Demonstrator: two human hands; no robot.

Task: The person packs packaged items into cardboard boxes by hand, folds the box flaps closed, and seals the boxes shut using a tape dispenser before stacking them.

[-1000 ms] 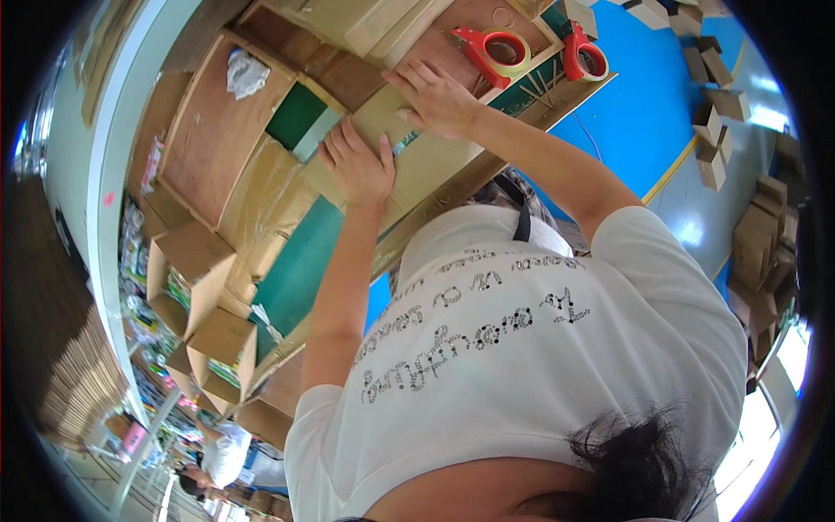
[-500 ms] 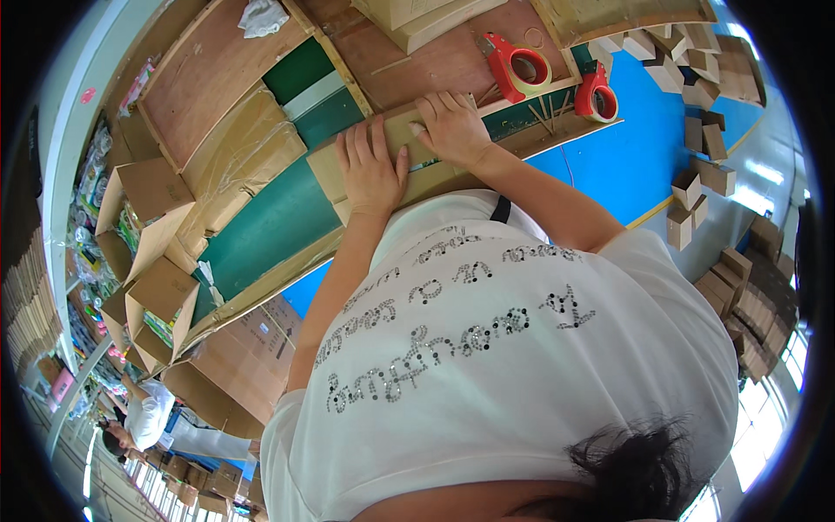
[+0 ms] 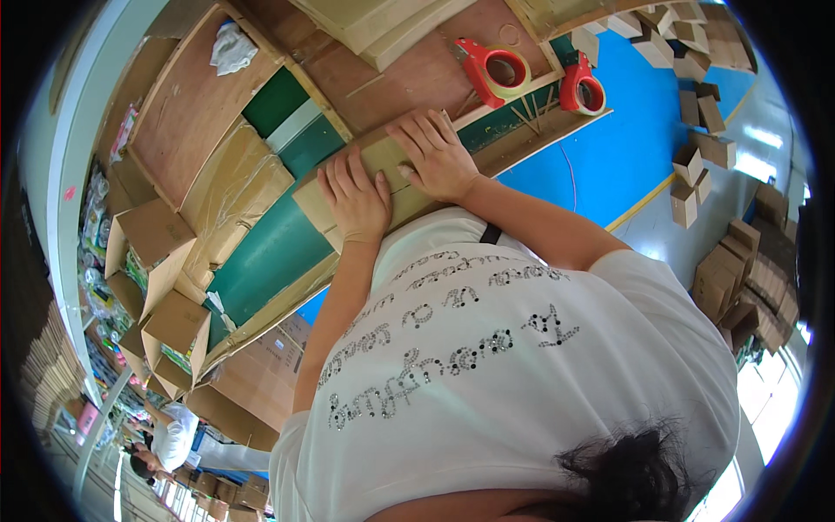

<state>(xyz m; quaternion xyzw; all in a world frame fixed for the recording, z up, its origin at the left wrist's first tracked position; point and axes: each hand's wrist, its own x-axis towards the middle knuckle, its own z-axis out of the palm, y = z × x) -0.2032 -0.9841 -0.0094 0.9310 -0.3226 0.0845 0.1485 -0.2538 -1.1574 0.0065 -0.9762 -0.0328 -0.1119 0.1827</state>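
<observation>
**Both hands pressed flat on a cardboard box at the tabletop edge**

While the view is tilted steeply, a flat brown cardboard box (image 3: 387,174) is seen lying on the near edge of the tabletop (image 3: 261,261), just in front of the person's white printed shirt (image 3: 522,374). The left hand (image 3: 355,196) is laid open on the box, palm down, fingers spread and pointing away from the body. The right hand (image 3: 435,157) is likewise open and pressed flat on the box top, just beside the left hand and slightly farther along; nothing is gripped by either hand. Two red tape dispensers (image 3: 491,70) with rolls of tape are set on the wooden board beyond the right hand, one (image 3: 583,87) nearer the blue floor (image 3: 626,148). A stack of flattened pale cartons (image 3: 391,26) is seen at the far side. To the left, opened cardboard boxes (image 3: 156,252) are lined along the green surface, and a white cloth (image 3: 230,48) lies on a wooden panel. Small cartons (image 3: 704,148) are scattered on the floor at the right. Another person (image 3: 170,439) is visible at the lower left, well apart.
</observation>
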